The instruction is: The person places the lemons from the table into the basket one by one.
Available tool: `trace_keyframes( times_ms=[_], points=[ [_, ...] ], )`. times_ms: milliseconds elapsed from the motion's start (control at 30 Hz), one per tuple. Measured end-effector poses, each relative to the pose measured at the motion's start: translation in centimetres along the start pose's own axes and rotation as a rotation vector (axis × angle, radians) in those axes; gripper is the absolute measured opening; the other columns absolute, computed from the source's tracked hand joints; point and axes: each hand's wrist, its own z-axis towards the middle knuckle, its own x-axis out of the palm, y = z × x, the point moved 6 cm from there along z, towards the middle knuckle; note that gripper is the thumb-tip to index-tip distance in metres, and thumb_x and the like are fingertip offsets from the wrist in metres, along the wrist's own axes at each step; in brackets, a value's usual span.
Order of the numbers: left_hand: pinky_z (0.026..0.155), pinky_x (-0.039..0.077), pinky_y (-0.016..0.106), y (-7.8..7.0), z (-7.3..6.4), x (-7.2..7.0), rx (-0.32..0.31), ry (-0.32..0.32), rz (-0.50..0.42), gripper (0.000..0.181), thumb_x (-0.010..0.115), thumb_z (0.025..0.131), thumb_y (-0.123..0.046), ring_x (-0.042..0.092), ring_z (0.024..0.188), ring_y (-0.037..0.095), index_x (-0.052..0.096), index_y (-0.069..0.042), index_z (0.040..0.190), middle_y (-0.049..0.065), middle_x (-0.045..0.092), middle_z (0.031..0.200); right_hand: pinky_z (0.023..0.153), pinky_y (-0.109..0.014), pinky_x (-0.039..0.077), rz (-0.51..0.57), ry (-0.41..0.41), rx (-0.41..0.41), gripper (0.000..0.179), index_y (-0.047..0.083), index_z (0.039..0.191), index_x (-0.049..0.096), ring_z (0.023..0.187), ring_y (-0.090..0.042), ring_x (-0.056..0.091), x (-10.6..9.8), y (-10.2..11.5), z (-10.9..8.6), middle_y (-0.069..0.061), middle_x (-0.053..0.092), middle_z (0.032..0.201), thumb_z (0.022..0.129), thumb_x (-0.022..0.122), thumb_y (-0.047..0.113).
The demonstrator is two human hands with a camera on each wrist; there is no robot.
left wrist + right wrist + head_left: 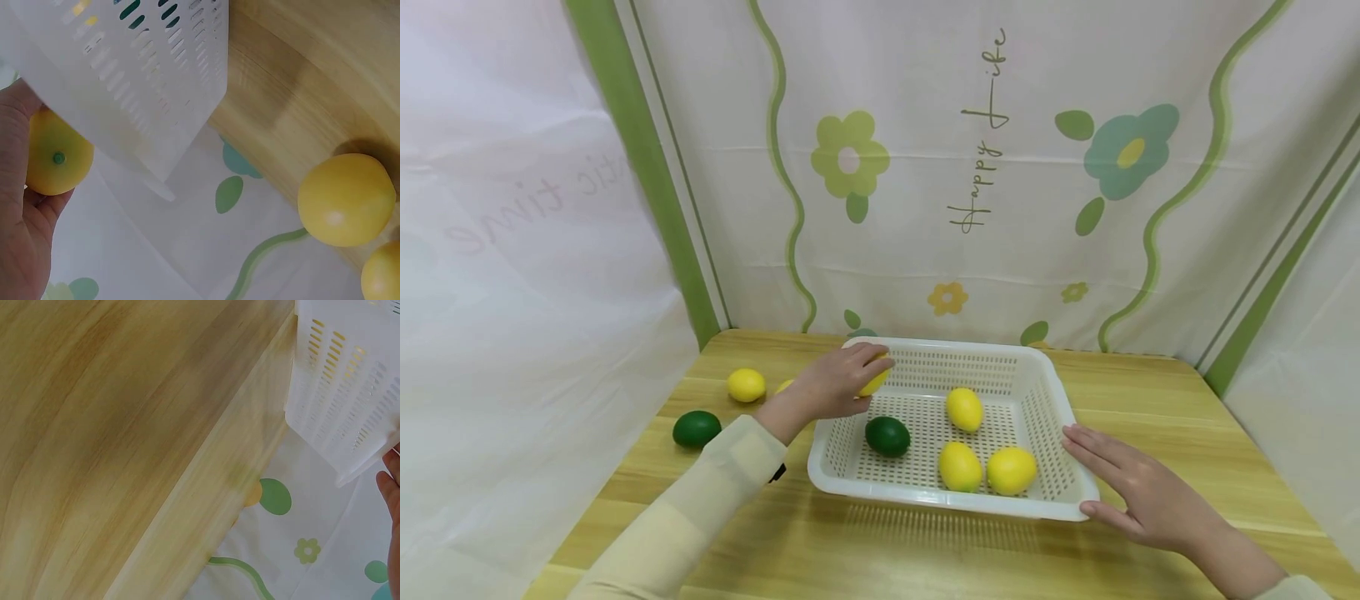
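My left hand [837,382] grips a yellow lemon [59,153] over the back left corner of a white plastic basket [942,497]. The lemon's green stem end shows in the left wrist view. Fingers of my right hand [1150,492] lie straight against the basket's right rim, thumb near the front corner. Inside the basket are a dark green fruit [887,437] at the left, a yellow lemon [965,409] farther back, and two more, a lemon [960,467] and another lemon [1011,471], along the front.
Left of the basket, a lemon [747,385] and a dark green fruit [697,429] lie on the wooden table [760,542]. Another lemon [347,200] is partly hidden behind my left wrist in the head view. A patterned curtain [910,250] hangs behind the table.
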Motion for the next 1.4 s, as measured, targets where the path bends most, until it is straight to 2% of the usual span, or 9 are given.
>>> trace_keyframes(
  times_ms=[267,567,900,1033,1200,1400],
  points=[
    [0.091,0.051,0.034,0.1,0.1,0.5,-0.041,0.046,-0.034,0.057,0.072,0.079,-0.018,0.053,0.118,0.027,0.053,-0.007,0.131,0.014,0.053,0.132,0.113,-0.020,0.022,0.000,-0.006,-0.008,0.068,-0.005,0.132,0.056,0.133,-0.019,0.042,0.0,0.1,0.1,-0.020,0.054,0.136,0.099,0.045,0.053],
    [0.098,0.047,0.034,0.0,0.4,1.8,-0.123,0.188,-0.124,0.056,0.071,0.081,-0.020,0.051,0.122,0.024,0.053,-0.011,0.133,0.009,0.054,0.132,0.113,-0.020,0.022,-0.005,-0.006,-0.009,0.068,-0.005,0.132,0.056,0.134,-0.019,0.042,0.0,0.1,0.0,-0.021,0.054,0.136,0.099,0.044,0.053],
    [0.099,0.046,0.034,0.0,0.3,2.5,-0.168,0.246,-0.201,0.056,0.072,0.081,-0.019,0.050,0.122,0.022,0.054,-0.011,0.133,0.007,0.052,0.132,0.113,-0.019,0.021,-0.006,-0.001,-0.005,0.068,-0.005,0.133,0.055,0.134,-0.019,0.042,0.0,0.1,0.0,-0.021,0.053,0.136,0.099,0.045,0.053],
    [0.100,0.045,0.035,0.1,0.3,2.9,-0.210,0.301,-0.248,0.055,0.072,0.081,-0.021,0.050,0.122,0.021,0.055,-0.012,0.133,0.005,0.052,0.133,0.113,-0.020,0.021,-0.009,0.001,-0.007,0.068,-0.005,0.133,0.055,0.134,-0.019,0.041,0.0,0.1,0.0,-0.021,0.053,0.136,0.099,0.045,0.053],
    [0.102,0.043,0.034,0.3,0.1,3.4,-0.250,0.367,-0.263,0.056,0.070,0.083,-0.023,0.049,0.123,0.019,0.054,-0.016,0.136,0.002,0.052,0.134,0.113,-0.020,0.021,-0.012,0.002,-0.006,0.068,-0.005,0.133,0.055,0.134,-0.019,0.041,-0.1,0.1,0.0,-0.021,0.053,0.136,0.099,0.045,0.053],
    [0.102,0.043,0.034,0.2,0.0,3.4,-0.265,0.384,-0.282,0.053,0.068,0.084,-0.023,0.050,0.123,0.019,0.055,-0.017,0.134,0.002,0.053,0.133,0.113,-0.019,0.021,-0.010,0.003,-0.004,0.068,-0.004,0.133,0.055,0.134,-0.019,0.041,-0.1,0.1,0.0,-0.020,0.053,0.136,0.098,0.046,0.053]
  ],
)
